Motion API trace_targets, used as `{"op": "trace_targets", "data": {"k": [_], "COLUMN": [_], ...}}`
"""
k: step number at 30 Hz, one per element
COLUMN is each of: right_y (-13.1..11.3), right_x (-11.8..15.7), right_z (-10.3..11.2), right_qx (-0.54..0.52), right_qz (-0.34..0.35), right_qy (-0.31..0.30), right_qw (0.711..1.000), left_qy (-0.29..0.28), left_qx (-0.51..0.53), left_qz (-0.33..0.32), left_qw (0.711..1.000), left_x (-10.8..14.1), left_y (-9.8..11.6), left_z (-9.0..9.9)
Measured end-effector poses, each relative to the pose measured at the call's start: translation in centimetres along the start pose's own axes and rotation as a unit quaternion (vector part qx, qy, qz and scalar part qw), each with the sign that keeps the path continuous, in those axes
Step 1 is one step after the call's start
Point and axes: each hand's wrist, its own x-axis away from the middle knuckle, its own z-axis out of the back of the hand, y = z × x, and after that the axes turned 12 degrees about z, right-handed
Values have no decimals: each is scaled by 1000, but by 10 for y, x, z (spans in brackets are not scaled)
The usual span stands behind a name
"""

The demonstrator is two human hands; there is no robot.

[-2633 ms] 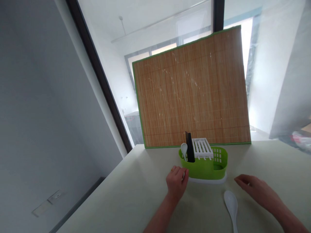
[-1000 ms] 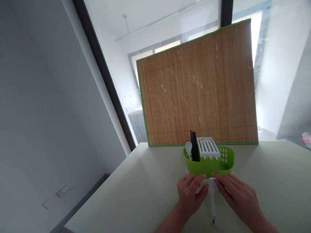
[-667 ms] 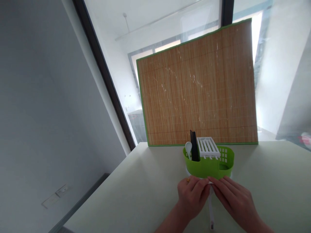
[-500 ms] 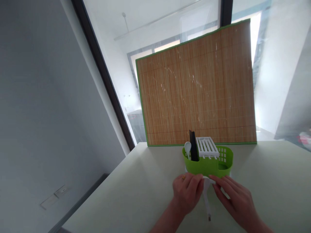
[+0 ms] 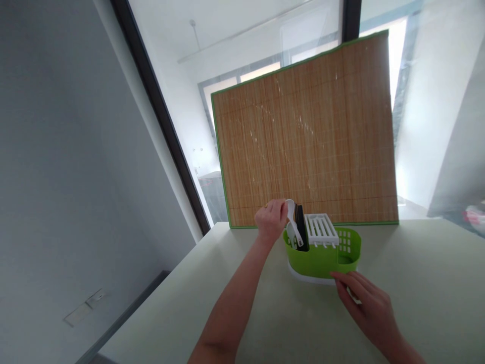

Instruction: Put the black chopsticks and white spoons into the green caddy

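My left hand (image 5: 271, 217) is closed around the bowl end of a white spoon (image 5: 295, 225), whose handle slants down to the right over the left compartment of a green utensil caddy (image 5: 320, 260). Another white spoon (image 5: 290, 232) stands in that compartment, partly covered by the held one. Black chopsticks (image 5: 301, 227) rise beside them. My right hand (image 5: 366, 303) is at the caddy's front right, fingers stretched out and thumb apart, with nothing seen between them. Whether its fingertips touch the caddy I cannot tell.
A white slotted rack (image 5: 322, 230) with small hooks sits on the caddy's middle. The caddy stands on a white base tray (image 5: 308, 278) on a pale table (image 5: 212, 288). Behind, a bamboo mat (image 5: 310, 141) with green edging leans against a glass wall.
My left hand has moved forward and up from the table's front, carrying the white spoon to the caddy's left end. My right hand stays nearly in place and no longer touches the spoon.
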Motion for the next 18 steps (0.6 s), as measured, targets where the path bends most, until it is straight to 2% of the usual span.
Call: {"op": "trace_targets", "data": {"k": [3, 7, 18], "right_y": [3, 4, 4], "right_x": [1, 2, 2], "right_z": [0, -1, -2], "right_qx": [1, -6, -6], "right_qz": [-11, -17, -16], "right_qy": [0, -3, -22], "right_qw": [1000, 1000, 1000], "left_qy": [-48, -100, -217], "left_qx": [-25, -55, -88], "left_qz": [-15, -8, 35], "left_qw": [998, 993, 972], "left_x": [25, 46, 64], "left_y": [-1, -5, -8], "left_z": [-18, -28, -36]}}
